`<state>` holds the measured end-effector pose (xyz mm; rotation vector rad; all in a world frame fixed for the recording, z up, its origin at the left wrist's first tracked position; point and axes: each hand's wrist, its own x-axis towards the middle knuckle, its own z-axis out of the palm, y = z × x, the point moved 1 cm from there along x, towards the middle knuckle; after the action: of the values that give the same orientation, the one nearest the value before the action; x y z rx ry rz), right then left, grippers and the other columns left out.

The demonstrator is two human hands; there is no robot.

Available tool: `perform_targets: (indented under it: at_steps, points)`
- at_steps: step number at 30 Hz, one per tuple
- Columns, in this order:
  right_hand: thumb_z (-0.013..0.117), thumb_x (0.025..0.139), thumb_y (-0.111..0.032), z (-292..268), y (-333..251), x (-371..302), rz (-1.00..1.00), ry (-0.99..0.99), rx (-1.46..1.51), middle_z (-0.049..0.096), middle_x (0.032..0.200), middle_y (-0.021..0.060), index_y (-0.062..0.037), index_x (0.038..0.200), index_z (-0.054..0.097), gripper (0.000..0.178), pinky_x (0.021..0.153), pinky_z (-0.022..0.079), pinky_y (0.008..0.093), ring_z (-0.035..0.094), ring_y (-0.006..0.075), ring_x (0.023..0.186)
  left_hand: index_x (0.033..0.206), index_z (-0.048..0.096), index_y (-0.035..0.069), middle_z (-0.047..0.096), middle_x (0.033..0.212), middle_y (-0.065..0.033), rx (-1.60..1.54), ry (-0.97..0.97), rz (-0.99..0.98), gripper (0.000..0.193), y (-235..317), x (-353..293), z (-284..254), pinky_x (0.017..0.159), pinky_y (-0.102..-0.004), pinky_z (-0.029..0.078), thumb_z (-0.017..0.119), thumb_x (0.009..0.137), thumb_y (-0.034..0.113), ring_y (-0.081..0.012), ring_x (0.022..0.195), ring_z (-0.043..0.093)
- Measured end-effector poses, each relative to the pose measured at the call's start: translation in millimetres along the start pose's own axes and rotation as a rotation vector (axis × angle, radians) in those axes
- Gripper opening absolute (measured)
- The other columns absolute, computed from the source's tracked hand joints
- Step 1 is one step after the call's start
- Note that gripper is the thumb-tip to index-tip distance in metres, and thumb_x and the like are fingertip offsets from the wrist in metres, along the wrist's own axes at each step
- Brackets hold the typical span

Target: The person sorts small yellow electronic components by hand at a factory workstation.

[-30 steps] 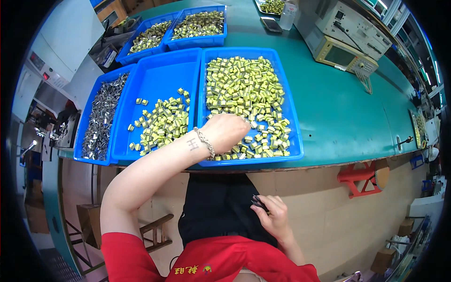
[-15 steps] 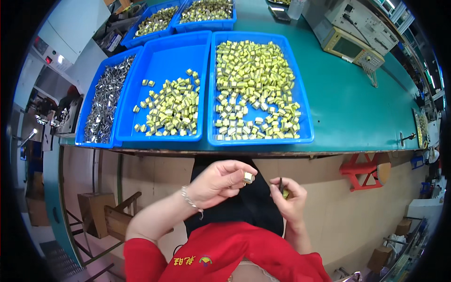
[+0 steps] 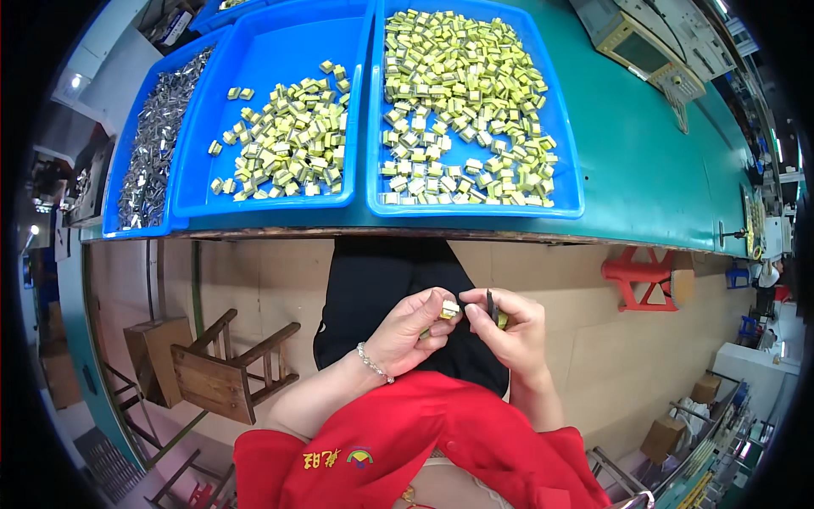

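Note:
Over my lap, my left hand [image 3: 405, 335] pinches a small yellow-and-silver block, which looks like a small transformer [image 3: 449, 309], between thumb and fingertips. Close to its right, my right hand [image 3: 513, 332] is closed on a slim dark piece [image 3: 491, 305] whose exact kind I cannot make out. A bit of yellow-green [image 3: 502, 320] shows among the right fingers, mostly hidden. The right fingertips are nearly at the transformer; whether they touch it I cannot tell.
On the green bench [image 3: 627, 161] stand a blue tray of loose transformers [image 3: 580, 199], a less full blue tray [image 3: 280, 25] of them, and a narrow blue tray [image 3: 108, 222] of metal pieces. An instrument [image 3: 644, 47] sits far right. Below are a wooden stool [image 3: 212, 382] and red stool [image 3: 636, 273].
My hands have come closer together, the right moving left toward the transformer in the left. The view has tilted down, so the trays sit higher in the picture.

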<state>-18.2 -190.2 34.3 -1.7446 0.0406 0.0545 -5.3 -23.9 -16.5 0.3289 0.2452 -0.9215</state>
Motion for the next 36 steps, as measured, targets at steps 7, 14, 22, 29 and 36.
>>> perform_targets:
  at_steps: [7, 14, 22, 29, 36]
  points:
    - [0.069, 0.083, 0.0, -3.8, 6.5, 3.0, 0.146, -0.078, 0.113, 0.063, 0.068, -0.001, 0.002, 0.094, 0.071, 0.011, 0.052, 0.04, 0.0178, 0.054, 0.0028, 0.059, 0.101, 0.056, 0.006, 0.051, 0.084, 0.0022, 0.109, -0.022, 0.009, 0.035, -4.7, 1.6, -2.3, 0.05, -0.0157, 0.027, 0.063, 0.091, 0.039, -0.0031, 0.067, 0.038]
    - [0.069, 0.081, -0.003, -8.8, 1.2, 5.7, 0.185, -0.13, 0.07, 0.061, 0.068, -0.0026, 0.0019, 0.085, 0.069, 0.006, 0.057, 0.042, 0.0183, 0.053, 0.0018, 0.065, 0.101, 0.056, 0.006, 0.05, 0.083, 0.0025, 0.17, -0.006, 0.011, 0.032, -8.8, 1.3, -5.8, 0.051, -0.0159, 0.026, 0.065, 0.09, 0.035, -0.0033, 0.068, 0.039]
    - [0.068, 0.081, -0.002, -4.9, 17.0, -1.6, 0.319, -0.078, 0.269, 0.061, 0.067, -0.0023, 0.0015, 0.082, 0.068, 0.003, 0.054, 0.042, 0.0186, 0.053, 0.0015, 0.062, 0.1, 0.059, 0.005, 0.055, 0.086, 0.002, 0.063, -0.015, -0.033, 0.031, -12.6, 3.3, -2.0, 0.051, -0.0167, 0.027, 0.06, 0.094, 0.035, -0.0025, 0.066, 0.037]
    - [0.066, 0.085, 0.0, -0.6, 21.4, -3.9, 0.277, 0.062, 0.468, 0.065, 0.076, 0.0017, 0.0016, 0.092, 0.068, 0.008, 0.058, 0.046, 0.0193, 0.058, 0.0048, 0.064, 0.106, 0.056, 0.005, 0.055, 0.091, -0.0019, -0.089, 0.005, -0.026, 0.032, -11.9, 3.9, -1.8, 0.051, -0.0157, 0.029, 0.056, 0.096, 0.035, -0.004, 0.068, 0.04]
    - [0.067, 0.086, 0.001, 0.0, 11.9, -6.1, 0.176, 0.021, 0.269, 0.064, 0.077, -0.001, 0.0028, 0.102, 0.067, 0.017, 0.062, 0.046, 0.0187, 0.058, 0.003, 0.07, 0.109, 0.054, 0.007, 0.051, 0.093, 0.0002, -0.109, 0.018, -0.031, 0.038, -12.7, 4.2, -1.4, 0.052, -0.0148, 0.03, 0.055, 0.094, 0.042, -0.0044, 0.071, 0.038]
